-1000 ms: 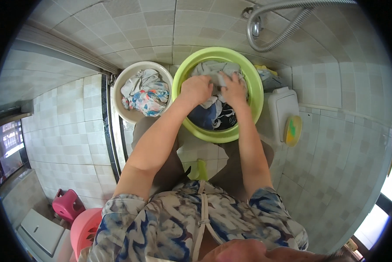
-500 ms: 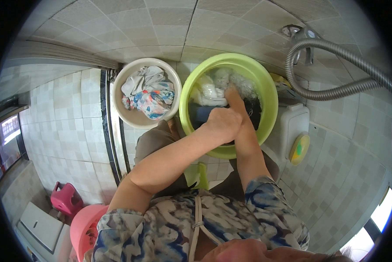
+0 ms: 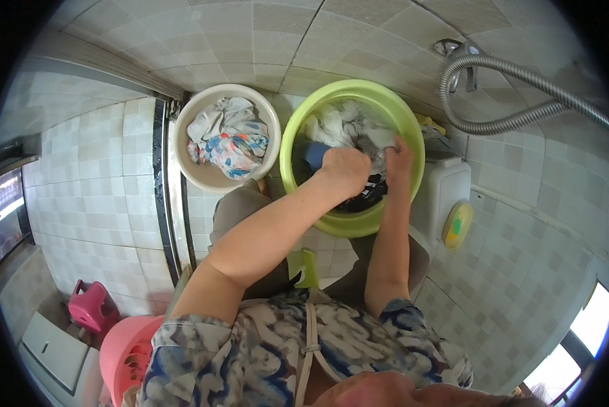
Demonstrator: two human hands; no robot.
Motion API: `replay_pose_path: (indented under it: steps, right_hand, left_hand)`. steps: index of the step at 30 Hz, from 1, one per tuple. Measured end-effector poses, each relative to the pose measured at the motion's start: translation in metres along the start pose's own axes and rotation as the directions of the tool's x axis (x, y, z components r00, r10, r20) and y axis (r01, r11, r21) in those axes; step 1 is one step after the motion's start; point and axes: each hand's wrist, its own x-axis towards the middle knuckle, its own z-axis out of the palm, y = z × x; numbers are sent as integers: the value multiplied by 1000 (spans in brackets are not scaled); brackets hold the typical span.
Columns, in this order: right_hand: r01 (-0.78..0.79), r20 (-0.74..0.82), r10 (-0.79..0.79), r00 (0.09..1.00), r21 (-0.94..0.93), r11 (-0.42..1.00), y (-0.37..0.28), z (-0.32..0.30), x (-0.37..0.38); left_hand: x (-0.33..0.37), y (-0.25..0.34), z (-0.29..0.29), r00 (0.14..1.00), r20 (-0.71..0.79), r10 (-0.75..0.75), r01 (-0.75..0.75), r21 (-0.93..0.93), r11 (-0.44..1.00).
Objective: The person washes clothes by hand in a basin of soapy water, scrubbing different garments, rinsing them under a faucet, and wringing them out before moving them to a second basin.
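A yellow-green plastic tub (image 3: 304, 108) holds water and wet laundry. White garments (image 3: 345, 125) float toward its far side, a blue cloth (image 3: 314, 154) lies at its left, and black cloth (image 3: 365, 198) sits at the near side. My left hand (image 3: 345, 169) is a closed fist over the middle of the tub; its fingers are turned away, so what it grips is hidden. Near the right inner wall, my right hand (image 3: 398, 161) is closed on a wet whitish cloth (image 3: 383, 139), slightly smeared by motion.
Left of the tub stands a cream basin (image 3: 182, 146) with grey and floral clothes (image 3: 233, 146). A metal shower hose (image 3: 487, 129) loops at the right, above a white bin (image 3: 447, 183). A pink basin (image 3: 111, 353) and a pink stool (image 3: 93, 306) are at lower left.
My right hand has moved right and nearer, toward the tub's right wall, uncrossing from my left wrist. The wet clothes have shifted in the water. My left hand stays about where it was.
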Motion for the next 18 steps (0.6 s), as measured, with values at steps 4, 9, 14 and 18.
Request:
replay_pose_path:
  steps: [4,9,14,18]
  right_hand:
    - [261,58,-259,964,-25,965,-95,-52,-30]
    - [264,93,-312,945,344,901,-193,-89,-92]
    - [402,30,-489,872,528,748,-224,-138,-125]
    - [379,-21,-466,884,616,691,-242,-138,-139]
  left_hand:
    - [3,-8,2,996,-10,-86,86,16,996]
    - [16,-11,10,949,-175,-264,260,-43,965]
    - [11,1,6,944,-309,-112,48,-206,977]
    - [38,-20,35,790,-606,100,-334,-287,898]
